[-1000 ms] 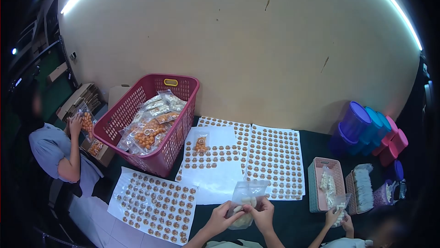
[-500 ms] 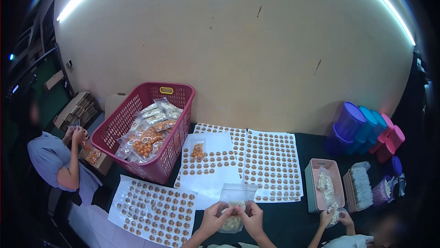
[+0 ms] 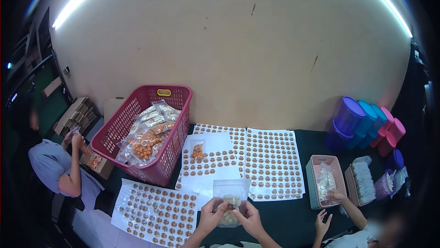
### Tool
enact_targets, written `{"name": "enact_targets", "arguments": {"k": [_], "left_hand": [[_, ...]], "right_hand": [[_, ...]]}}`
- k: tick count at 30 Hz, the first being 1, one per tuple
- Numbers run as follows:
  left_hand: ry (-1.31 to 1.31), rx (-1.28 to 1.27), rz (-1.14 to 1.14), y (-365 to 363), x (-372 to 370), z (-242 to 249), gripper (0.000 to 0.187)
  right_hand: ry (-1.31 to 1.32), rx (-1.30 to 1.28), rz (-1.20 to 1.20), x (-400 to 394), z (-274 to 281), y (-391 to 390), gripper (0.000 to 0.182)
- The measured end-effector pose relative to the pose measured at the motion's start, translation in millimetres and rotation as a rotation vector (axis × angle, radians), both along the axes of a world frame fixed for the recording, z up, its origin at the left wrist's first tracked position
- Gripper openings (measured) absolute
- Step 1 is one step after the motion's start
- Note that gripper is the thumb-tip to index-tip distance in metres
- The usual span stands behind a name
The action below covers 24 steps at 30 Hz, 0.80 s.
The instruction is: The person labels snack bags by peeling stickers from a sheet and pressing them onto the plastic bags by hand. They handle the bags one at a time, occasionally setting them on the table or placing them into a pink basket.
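My left hand (image 3: pixel 211 216) and my right hand (image 3: pixel 250 219) grip the two sides of a clear zip pouch (image 3: pixel 232 187) at the table's near edge. Pale, whitish snack pieces fill its lower part. Both thumbs press on the front, around a small round brown sticker (image 3: pixel 230 206). The pouch stands upright with its top edge facing away from me. Just beyond it lie white sticker sheets (image 3: pixel 208 188), one with a small pouch of orange snacks (image 3: pixel 198 150) on top. Another sticker sheet (image 3: pixel 156 213) is left of my hands.
A maroon basket (image 3: pixel 160 167) holds several snack pouches. At right, a co-worker's hand (image 3: pixel 337 196) reaches into a pink-and-green basket (image 3: pixel 316 188). Beside it are a basket of flat pouches (image 3: pixel 362 183) and coloured tubs (image 3: pixel 353 110). Another person (image 3: pixel 59 165) stands left, holding a pouch.
My hands and the pouch have shifted slightly left and up, and the sticker shows more clearly. The right co-worker's hands have parted, one now over the basket.
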<state>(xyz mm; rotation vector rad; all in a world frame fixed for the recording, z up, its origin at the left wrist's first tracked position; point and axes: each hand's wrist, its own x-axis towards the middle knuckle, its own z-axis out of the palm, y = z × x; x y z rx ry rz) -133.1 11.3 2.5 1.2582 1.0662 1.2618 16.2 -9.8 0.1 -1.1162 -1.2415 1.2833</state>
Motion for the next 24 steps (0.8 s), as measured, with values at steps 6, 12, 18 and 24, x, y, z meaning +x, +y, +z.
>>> {"name": "enact_targets", "arguments": {"k": [6,12,18,24], "left_hand": [[-0.272,-0.031,0.068,13,-9,15,0.020],[0.500,0.311,-0.032,15,-17,22,0.013],[0.557,0.429,0.048,12,-5,26,0.005],[0.660,0.566,0.260,12,-36,34,0.003]], "right_hand": [[-0.087,0.023,0.047,3,-10,-1,0.030],[-0.507,0.437,-0.200,26,43,19,0.035],[-0.489,0.384,0.010,-5,38,19,0.015],[-0.510,0.490,0.064,-25,46,16,0.013]]}}
